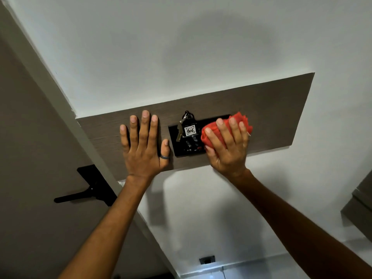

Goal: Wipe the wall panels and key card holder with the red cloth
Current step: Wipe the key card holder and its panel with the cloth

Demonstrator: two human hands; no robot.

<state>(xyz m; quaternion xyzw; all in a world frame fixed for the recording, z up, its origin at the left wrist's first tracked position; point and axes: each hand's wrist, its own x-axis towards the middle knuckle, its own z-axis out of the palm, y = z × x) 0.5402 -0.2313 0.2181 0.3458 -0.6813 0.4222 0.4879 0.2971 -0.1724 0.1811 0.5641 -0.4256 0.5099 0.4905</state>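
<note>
A brown wood-grain wall panel (267,109) runs across a white wall. Set into it is a black key card holder (174,140) with switches; a key ring and a white tag reading 406 (189,130) hang from it. My left hand (144,146) lies flat on the panel just left of the holder, fingers spread, a dark ring on the thumb. My right hand (227,144) presses a bunched red cloth (239,120) against the holder's right end, which it hides.
A brown door with a black lever handle (80,195) stands at the left behind a white frame. A black wall socket (207,259) sits low on the wall. The corner of a brown cabinet (360,206) shows at the right edge.
</note>
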